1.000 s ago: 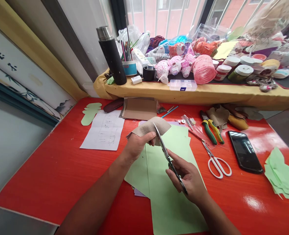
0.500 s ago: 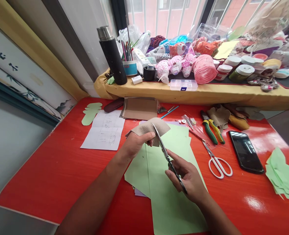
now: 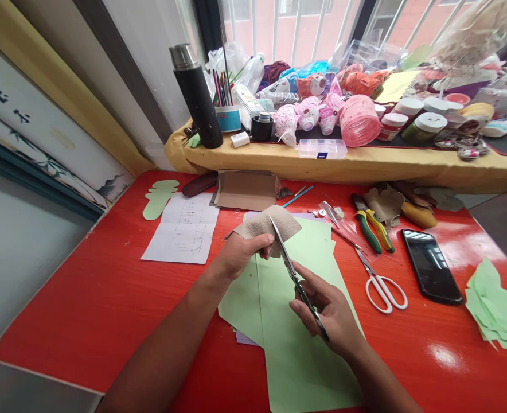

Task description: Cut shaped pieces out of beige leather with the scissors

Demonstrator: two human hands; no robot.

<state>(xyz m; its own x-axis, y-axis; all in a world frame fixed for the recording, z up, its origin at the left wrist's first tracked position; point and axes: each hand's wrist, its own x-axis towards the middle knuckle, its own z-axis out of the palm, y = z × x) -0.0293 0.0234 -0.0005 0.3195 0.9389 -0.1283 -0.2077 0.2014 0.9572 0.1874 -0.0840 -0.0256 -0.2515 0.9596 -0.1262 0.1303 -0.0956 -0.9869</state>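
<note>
1. Wrapped around the handles of the dark scissors [image 3: 294,275], the right hand [image 3: 328,312] sits nearest the camera. Its fingers are curled tight on the loops, and it is raised over the green paper sheets [image 3: 296,355].
2. From that fist the blades run up and to the left, and their tip meets the lower edge of the beige piece [image 3: 264,225]. I cannot tell whether the blades are parted.
3. Just beyond, the left hand [image 3: 240,255] pinches the beige piece between thumb and fingers. It holds the piece off the table, above the top edge of the green sheets.
4. The green sheets lie overlapped on the red table [image 3: 85,304], with a sliver of purple paper showing under their left corner.
5. To the right lie white-handled scissors [image 3: 380,284] and, near them, a dark phone [image 3: 431,266]. Green-and-yellow pliers [image 3: 371,229] lie a little farther back, and a stack of green cut shapes [image 3: 492,307] sits at the table's right edge.
6. To the left lies a white printed sheet [image 3: 182,229], with a green cut-out [image 3: 159,198] just behind it and a folded piece of cardboard [image 3: 247,190] near the back of the table.
7. Farthest off, the yellow sill [image 3: 365,163] is crowded. A black flask [image 3: 197,92] stands upright at its left end, a clear plastic box [image 3: 321,149] lies at the front edge, and a pink ribbed roll [image 3: 358,120] sits beside it.
</note>
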